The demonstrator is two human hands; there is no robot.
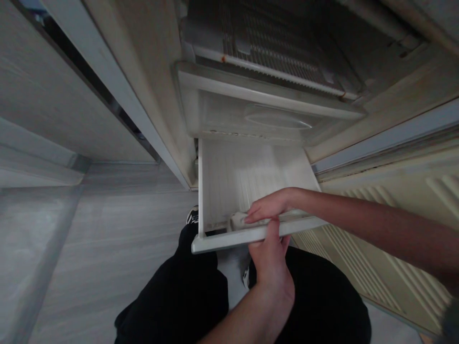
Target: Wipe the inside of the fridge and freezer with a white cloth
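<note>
A white refrigerator drawer (218, 241) is pulled out towards me, its ribbed floor showing. My left hand (270, 255) grips the front edge from below, with the thumb over the rim and the fingers partly hidden underneath. Inside, close behind that edge, my right hand (270, 205) presses a crumpled white cloth (236, 220) against the front of the drawer. Most of the cloth lies under the fingers, so I cannot tell whether it is fabric or paper.
Above the drawer is a closed translucent drawer front (276, 117), with a wire-like ribbed shelf (279, 71) over it. An open door with a ridged inner panel (380, 229) stands at the right. My black-trousered legs (179, 291) flank the drawer on a grey floor (118, 239).
</note>
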